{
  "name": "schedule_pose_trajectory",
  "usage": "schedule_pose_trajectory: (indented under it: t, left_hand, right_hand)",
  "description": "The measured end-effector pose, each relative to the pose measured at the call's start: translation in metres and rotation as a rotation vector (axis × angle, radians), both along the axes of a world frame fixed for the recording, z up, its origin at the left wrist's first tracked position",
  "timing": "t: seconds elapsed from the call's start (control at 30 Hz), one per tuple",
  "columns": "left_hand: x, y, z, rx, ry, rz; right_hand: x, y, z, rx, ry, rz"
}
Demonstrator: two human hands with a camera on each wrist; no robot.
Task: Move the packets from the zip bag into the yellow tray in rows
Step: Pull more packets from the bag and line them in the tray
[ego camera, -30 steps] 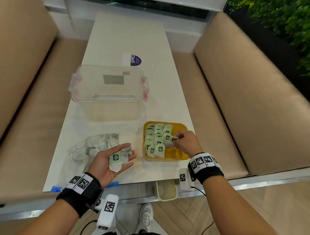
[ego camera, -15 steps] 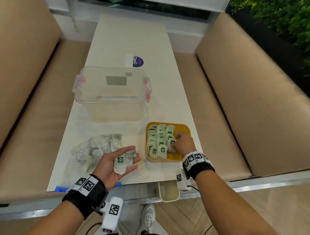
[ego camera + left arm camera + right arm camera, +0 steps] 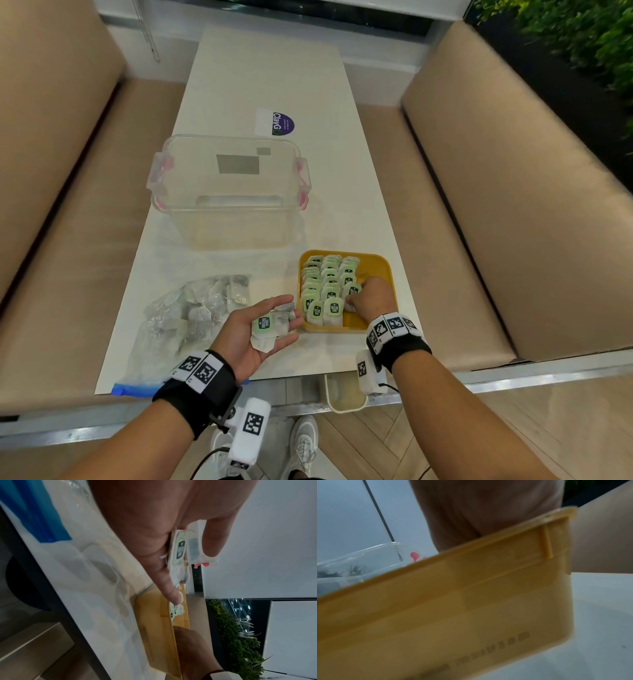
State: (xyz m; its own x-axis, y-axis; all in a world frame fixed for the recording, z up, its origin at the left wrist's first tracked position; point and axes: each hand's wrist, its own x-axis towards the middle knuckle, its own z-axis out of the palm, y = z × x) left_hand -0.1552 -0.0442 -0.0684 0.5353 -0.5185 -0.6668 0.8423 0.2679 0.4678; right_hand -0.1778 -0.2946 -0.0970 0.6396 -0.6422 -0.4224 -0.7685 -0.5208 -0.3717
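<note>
Change: 1 second ago the right hand (image 3: 371,299) held a packet above the yellow tray (image 3: 375,270); now it is down in the tray, setting that packet (image 3: 352,291) at the near end of the 3rd row.
Meaning: judged from this, the 3rd row is nearly as long as the other 2, and the next packet comes from the left hand.
Right hand: fingers curled at the packet; whether they pinch it or have let go cannot be told.
Left hand: the left hand (image 3: 255,330) is palm up beside the tray, fingers loosely cupped around a few packets (image 3: 265,325).
Tray: 3 rows of green-labelled packets fill its left part; the right strip is bare.
Zip bag: the zip bag (image 3: 186,318) lies flat on the bench (image 3: 346,192), left of the hands, with more packets inside.
Clear box: the clear box (image 3: 229,192) stands behind the tray, with no packets visible inside.
</note>
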Motion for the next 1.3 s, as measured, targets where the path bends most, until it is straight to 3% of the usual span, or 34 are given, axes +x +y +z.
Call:
schedule_pose_trajectory:
  t: [0.57,0.8,0.9,1.0,1.13,1.3]
  left_hand:
    - [-0.002,-0.002,-0.005,-0.02,-0.014,-0.039]
    - [-0.002,0.006,-0.001,-0.036,0.03,-0.027]
    - [-0.001,0.01,0.001,-0.04,0.054,-0.014]
    - [-0.001,0.013,0.0,-0.049,0.075,0.008]
    - [-0.002,0.015,0.005,-0.085,0.095,0.017]
    - [0.0,0.019,0.01,-0.053,0.084,0.006]
  right_hand:
    - [-0.001,0.001,-0.001,0.061,-0.127,0.006]
    - [-0.006,0.006,0.019,0.026,-0.205,-0.016]
    - [-0.008,0.025,0.034,-0.023,-0.447,0.134]
    - [-0.012,0.065,0.055,0.053,-0.587,0.496]
    - [-0.013,0.113,0.06,0.092,-0.392,0.973]
    - [-0.007,0.128,0.058,0.067,-0.352,0.993]
